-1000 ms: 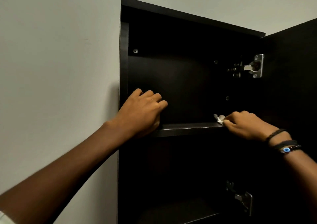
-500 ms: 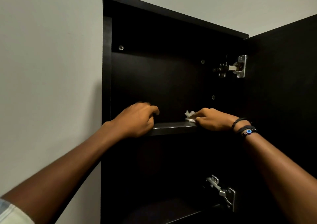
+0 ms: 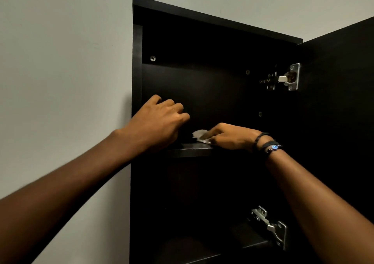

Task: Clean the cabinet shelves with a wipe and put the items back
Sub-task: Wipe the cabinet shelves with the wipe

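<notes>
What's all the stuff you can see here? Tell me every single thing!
cabinet: one, black, on the wall, open
door: one, black, swung open at the right
shelf: one, black, across the cabinet's middle
lower shelf: one, black, near the bottom, dim
hinges: two, silver, one high and one low, by the door
screw: one, silver, inside, upper left
wipe: one, white, on the shelf
wall: one, pale grey, around the cabinet
bracelets: a few, black, one with a blue bead, right wrist
left hand: one, fingers curled, at the shelf's left end; unclear if it grips
right hand: one, holds the wipe on the shelf
</notes>
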